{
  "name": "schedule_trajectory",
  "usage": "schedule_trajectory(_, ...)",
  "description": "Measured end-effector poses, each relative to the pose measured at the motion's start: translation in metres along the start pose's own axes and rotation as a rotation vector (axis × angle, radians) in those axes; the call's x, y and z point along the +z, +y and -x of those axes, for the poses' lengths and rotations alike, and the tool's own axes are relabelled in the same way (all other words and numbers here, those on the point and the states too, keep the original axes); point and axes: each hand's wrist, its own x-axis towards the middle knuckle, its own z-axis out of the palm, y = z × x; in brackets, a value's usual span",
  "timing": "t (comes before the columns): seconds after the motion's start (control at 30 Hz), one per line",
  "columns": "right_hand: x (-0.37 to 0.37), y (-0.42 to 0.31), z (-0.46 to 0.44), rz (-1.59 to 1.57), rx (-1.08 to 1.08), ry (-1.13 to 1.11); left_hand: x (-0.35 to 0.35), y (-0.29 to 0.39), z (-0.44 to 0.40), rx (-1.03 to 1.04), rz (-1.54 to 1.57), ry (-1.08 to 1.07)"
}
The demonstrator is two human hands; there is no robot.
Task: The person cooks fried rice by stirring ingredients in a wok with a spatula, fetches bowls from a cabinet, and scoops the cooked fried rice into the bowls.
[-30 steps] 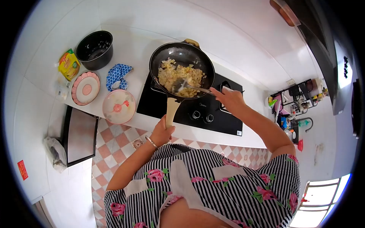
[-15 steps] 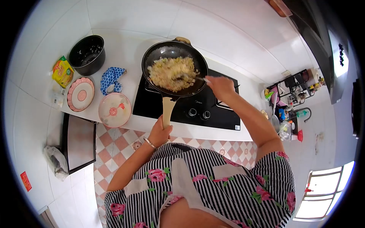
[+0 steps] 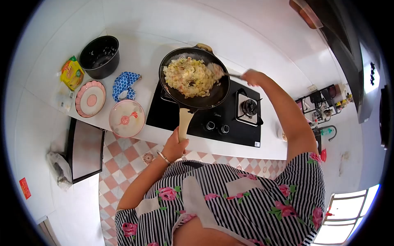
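Note:
My left hand (image 3: 175, 146) is wrapped round the pale handle of a dark wok (image 3: 207, 102) on the cooktop. In the wok lies fried rice (image 3: 186, 78), yellowish with small mixed bits, heaped toward its far and left side. My right hand (image 3: 253, 77) grips the thin handle of a spatula (image 3: 234, 75), right of the wok. The spatula's head is at the wok's right inner wall, blurred and partly covered with rice, so its exact shape is unclear.
A black gas cooktop (image 3: 242, 133) has a bare burner (image 3: 249, 107) on the right. Left on the counter are a black pot (image 3: 100, 67), a yellow packet (image 3: 72, 74), a pink-rimmed plate (image 3: 91, 88), a white plate (image 3: 133, 127) and a blue patterned cloth (image 3: 124, 85).
My right hand has moved right and up with the spatula, drawing its head to the wok's right side. The right burner has come into view. My left hand keeps its hold.

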Motion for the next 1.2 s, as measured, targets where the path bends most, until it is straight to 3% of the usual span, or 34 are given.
schedule_trajectory(0.07,-0.003,-0.001,0.028,-0.597,0.167,-0.372,0.0,0.0,-0.002,0.001,-0.03,-0.005)
schedule_trajectory(0.17,0.02,-0.021,0.007,-1.004,0.134,-0.522,-0.001,-0.001,-0.001,-0.013,-0.065,-0.007)
schedule_trajectory(0.27,0.047,-0.061,-0.013,-1.206,0.014,-0.58,-0.002,0.004,0.0,-0.029,-0.064,-0.004)
schedule_trajectory(0.37,0.066,-0.082,-0.002,-1.122,-0.072,-0.3,-0.001,0.0,0.001,-0.023,-0.064,-0.004)
schedule_trajectory(0.4,0.073,-0.078,0.001,-0.96,-0.155,-0.181,-0.001,-0.002,0.0,-0.021,-0.061,-0.002)
schedule_trajectory(0.5,0.084,-0.087,0.05,-0.39,-0.395,0.499,-0.001,-0.01,-0.003,-0.002,-0.064,0.0)
schedule_trajectory(0.8,0.09,-0.115,0.198,0.083,-0.263,0.434,-0.002,-0.008,-0.003,-0.016,-0.051,-0.011)
schedule_trajectory(0.9,0.085,-0.112,0.218,0.132,-0.205,0.313,-0.003,-0.009,-0.005,0.005,-0.033,-0.013)
schedule_trajectory(1.0,0.1,-0.131,0.183,0.133,-0.136,0.302,-0.001,-0.002,0.0,0.024,-0.073,0.004)
schedule_trajectory(1.2,0.081,-0.11,0.121,-0.111,-0.127,0.667,-0.002,-0.007,-0.005,0.036,-0.049,0.01)
